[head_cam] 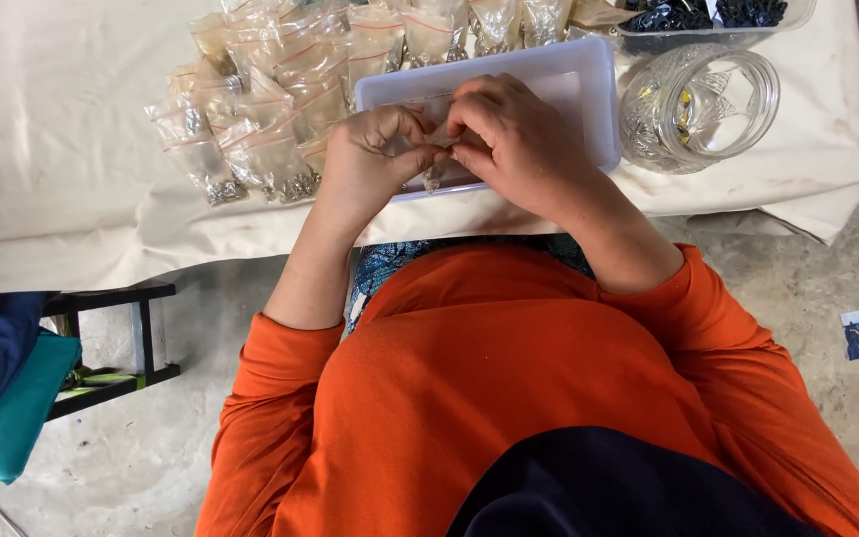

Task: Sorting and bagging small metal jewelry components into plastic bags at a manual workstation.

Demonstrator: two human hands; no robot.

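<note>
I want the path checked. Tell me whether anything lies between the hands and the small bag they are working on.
Nothing visible does. The left hand and right hand both pinch the small clear bag directly, over the white tray.

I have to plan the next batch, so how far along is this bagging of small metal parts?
Done: a heap of sealed little bags with metal pieces lies on the cloth-covered table. In hand: the left hand and right hand pinch one small bag together over the white tray. Left: unclear; the tray looks nearly bare, and the glass jar holds only a few items.
</note>
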